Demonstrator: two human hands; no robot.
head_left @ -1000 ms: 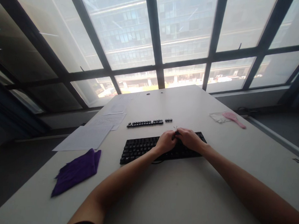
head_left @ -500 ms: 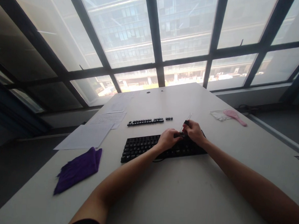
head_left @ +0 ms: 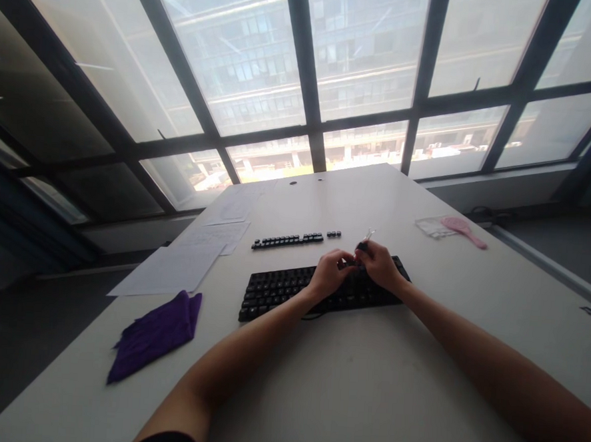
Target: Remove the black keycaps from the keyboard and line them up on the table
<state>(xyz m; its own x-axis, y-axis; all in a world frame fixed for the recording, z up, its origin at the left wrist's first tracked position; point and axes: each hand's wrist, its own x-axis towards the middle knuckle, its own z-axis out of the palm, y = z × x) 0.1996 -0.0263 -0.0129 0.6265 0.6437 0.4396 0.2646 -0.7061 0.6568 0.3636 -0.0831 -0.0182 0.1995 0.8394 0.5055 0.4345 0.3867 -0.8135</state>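
A black keyboard (head_left: 276,288) lies on the white table, partly covered by my hands. My right hand (head_left: 381,266) is closed around a small keycap puller (head_left: 363,246), with its black grip between the fingers and thin wire ends pointing up and away. Just left of it, my left hand (head_left: 328,274) rests over the keyboard, thumb and fingers bent together. Whatever sits in those left fingertips is too small to make out. Beyond the keyboard, removed black keycaps (head_left: 288,241) stand in a row, with a short group of keycaps (head_left: 333,235) at its right.
A folded purple cloth (head_left: 157,336) lies on the left of the table (head_left: 366,379). Sheets of paper (head_left: 172,270) run along the left edge. On the right are a pink brush-like object (head_left: 464,230) and a clear plastic bag (head_left: 431,227). Windows rise behind the table.
My right hand has shifted slightly left and down with the keycap puller, whose wire ends now sit lower. The keyboard's right far corner shows more. My left hand has moved only a little.
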